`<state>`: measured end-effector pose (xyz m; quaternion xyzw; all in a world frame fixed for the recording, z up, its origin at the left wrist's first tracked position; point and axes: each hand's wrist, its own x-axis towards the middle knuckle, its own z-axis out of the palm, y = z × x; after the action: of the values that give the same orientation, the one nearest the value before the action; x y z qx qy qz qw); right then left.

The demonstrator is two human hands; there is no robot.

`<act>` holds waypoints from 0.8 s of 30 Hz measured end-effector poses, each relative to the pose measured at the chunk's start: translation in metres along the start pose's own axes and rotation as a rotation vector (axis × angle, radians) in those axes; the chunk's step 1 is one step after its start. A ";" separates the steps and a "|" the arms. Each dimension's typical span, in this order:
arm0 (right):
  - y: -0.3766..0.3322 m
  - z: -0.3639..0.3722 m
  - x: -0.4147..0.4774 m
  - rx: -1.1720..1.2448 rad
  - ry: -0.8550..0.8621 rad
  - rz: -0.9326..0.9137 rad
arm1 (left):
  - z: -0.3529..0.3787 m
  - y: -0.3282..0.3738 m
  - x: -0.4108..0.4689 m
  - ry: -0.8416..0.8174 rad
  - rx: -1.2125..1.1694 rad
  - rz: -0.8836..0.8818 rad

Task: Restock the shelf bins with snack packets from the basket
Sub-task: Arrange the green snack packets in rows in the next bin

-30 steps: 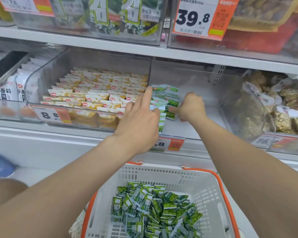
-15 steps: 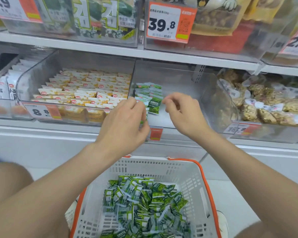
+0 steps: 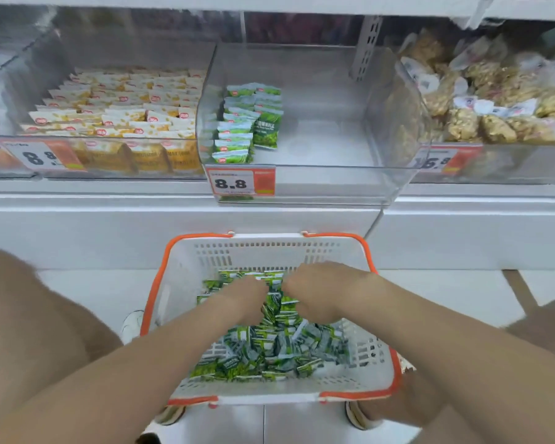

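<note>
A white basket with orange handles (image 3: pixel 180 283) stands on the floor below the shelf, between my knees. It holds a loose pile of green snack packets (image 3: pixel 269 350). My left hand (image 3: pixel 249 296) and my right hand (image 3: pixel 321 293) are both down on the far part of that pile, close together, fingertips buried among the packets and blurred. Above, the clear middle shelf bin (image 3: pixel 321 184) holds two short rows of green packets (image 3: pixel 241 129) against its left wall; the rest of its floor is bare.
A price tag reading 8.8 (image 3: pixel 240 182) hangs on the middle bin's front. The left bin (image 3: pixel 109 155) is full of yellow-and-white packets. The right bin (image 3: pixel 494 161) holds bags of brown snacks. A white shelf ledge (image 3: pixel 109 219) runs below the bins.
Both hands have left the middle shelf bin and dropped into the basket. The view has tilted down, so the upper shelf is out of sight.
</note>
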<state>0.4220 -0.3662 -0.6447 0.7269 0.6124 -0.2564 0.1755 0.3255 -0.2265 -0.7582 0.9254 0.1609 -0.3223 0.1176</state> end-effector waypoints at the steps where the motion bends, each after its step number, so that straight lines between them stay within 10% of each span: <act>1: -0.001 -0.001 0.002 -0.008 -0.003 -0.005 | 0.017 -0.001 0.009 -0.050 0.003 -0.001; 12: 0.002 -0.016 0.012 -0.023 0.072 -0.029 | 0.140 0.009 0.052 -0.045 -0.167 -0.103; 24: 0.002 -0.036 0.000 -0.031 0.061 0.010 | 0.058 -0.014 0.021 -0.023 -0.762 -0.032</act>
<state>0.4295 -0.3467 -0.6158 0.7345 0.6178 -0.2238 0.1694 0.3037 -0.2279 -0.8177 0.8092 0.2823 -0.2515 0.4498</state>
